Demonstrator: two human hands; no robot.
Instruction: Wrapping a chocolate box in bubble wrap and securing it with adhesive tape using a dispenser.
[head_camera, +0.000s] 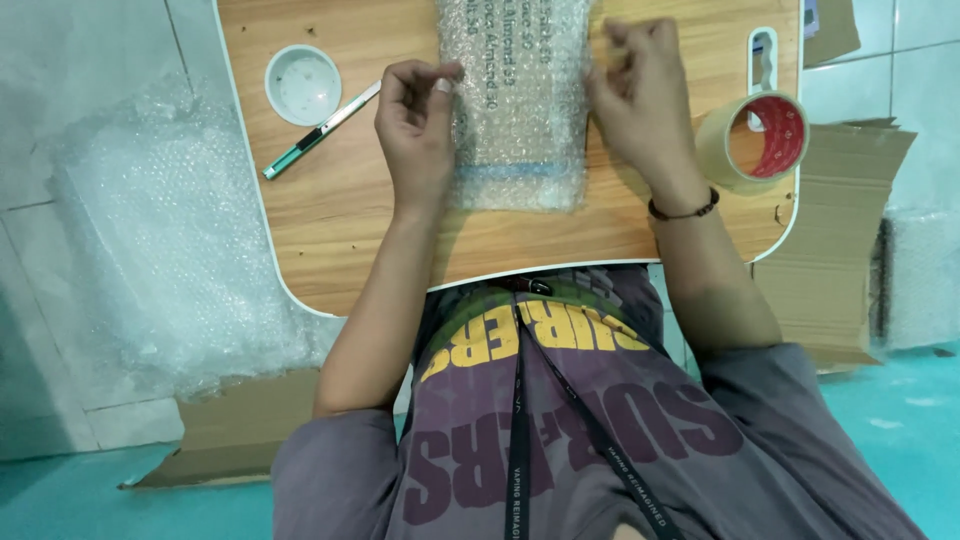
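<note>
Clear bubble-wrapped parcel (515, 100), blue band; tan tape roll (750, 140), red core; green-handled cutter (320, 132).

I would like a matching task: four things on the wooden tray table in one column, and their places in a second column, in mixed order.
Things:
1. bubble-wrapped flat package
2. green-handled utility knife
3. round white plastic lid
4. roll of tan packing tape

Places:
A. at the table's right edge
B. between both hands
C. near the table's top left corner
D. lying slanted, just below the lid

Pairs: 1-B, 2-D, 3-C, 4-A
</note>
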